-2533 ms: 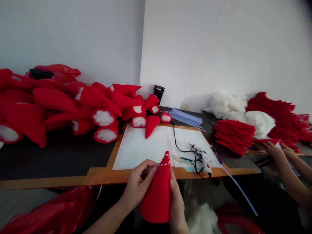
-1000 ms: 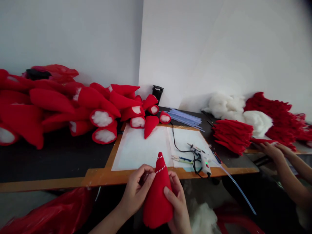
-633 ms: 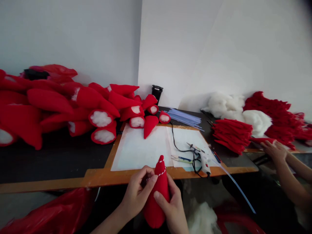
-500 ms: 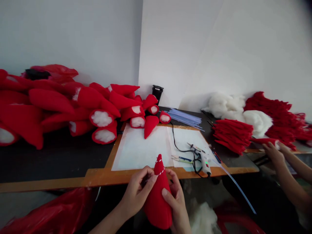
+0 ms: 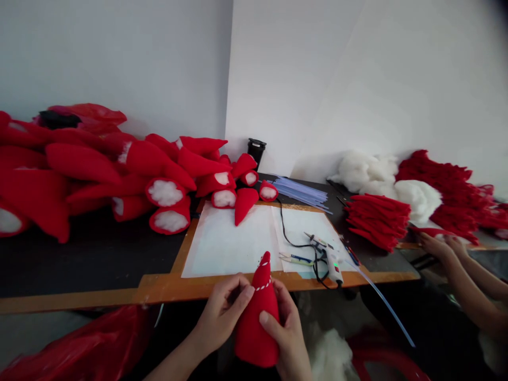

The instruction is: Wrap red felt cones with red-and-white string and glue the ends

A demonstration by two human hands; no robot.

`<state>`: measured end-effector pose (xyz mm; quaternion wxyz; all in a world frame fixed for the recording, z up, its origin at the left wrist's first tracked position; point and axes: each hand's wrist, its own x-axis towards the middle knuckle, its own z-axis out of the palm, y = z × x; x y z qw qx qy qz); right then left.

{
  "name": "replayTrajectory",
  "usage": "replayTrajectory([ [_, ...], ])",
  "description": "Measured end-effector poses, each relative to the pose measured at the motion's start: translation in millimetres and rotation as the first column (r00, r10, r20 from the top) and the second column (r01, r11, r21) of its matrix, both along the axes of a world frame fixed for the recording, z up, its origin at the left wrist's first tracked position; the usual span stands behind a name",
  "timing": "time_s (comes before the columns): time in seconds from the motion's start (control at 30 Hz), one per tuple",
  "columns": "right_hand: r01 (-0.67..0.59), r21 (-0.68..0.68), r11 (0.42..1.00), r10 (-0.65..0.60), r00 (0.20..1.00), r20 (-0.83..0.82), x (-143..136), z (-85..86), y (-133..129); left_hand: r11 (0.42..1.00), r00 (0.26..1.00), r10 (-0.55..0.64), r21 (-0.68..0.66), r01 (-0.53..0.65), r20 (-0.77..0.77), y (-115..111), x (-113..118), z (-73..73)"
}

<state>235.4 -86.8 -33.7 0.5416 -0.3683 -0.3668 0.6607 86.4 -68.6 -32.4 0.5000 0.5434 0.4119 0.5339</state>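
A red stuffed fabric cone [image 5: 259, 328] stands tip up before me at the table's front edge. My right hand [image 5: 286, 329] is wrapped round its right side, thumb across the front. Red-and-white twisted cord [image 5: 262, 287] winds round the upper part of the cone, up towards its tip. On the left side my left hand [image 5: 227, 309] pinches at the cord with thumb and forefinger; its end is hidden by the fingers. Beyond the cone, a glue gun [image 5: 331, 260] and thread snips [image 5: 297, 259] lie on white paper [image 5: 234, 241].
Stuffed red cones [image 5: 91, 164] are heaped at the left. Glue sticks [image 5: 299, 191] lie at the back. To the right are stacked red fabric pieces [image 5: 379, 219], white stuffing [image 5: 367, 172] and another person's hands [image 5: 440, 248]. A black power cord [image 5: 291, 241] crosses the paper.
The cone has turned and become more upright, its tip shifting right, and more of the cord shows across its front. The other person's hands have moved slightly left.
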Motion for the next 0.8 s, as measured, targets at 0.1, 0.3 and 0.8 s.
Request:
replayTrajectory([
  [0.1, -0.008, -0.033, 0.999, 0.005, 0.996, -0.087, 4, -6.7, 1, 1.000, 1.000, -0.009, -0.002, 0.009, 0.016, -1, -1, -0.2],
  [0.3, 0.045, 0.134, 0.990, -0.073, 0.975, 0.209, 9, -21.9, -2, 1.000, 1.000, -0.009, 0.017, 0.009, 0.003, -2, 2, 2.1],
  [0.8, 0.177, -0.078, 0.981, -0.177, 0.984, 0.010, 9, -31.8, 0, 1.000, 1.000, -0.021, 0.006, 0.021, -0.017, -2, 6, 2.7],
])
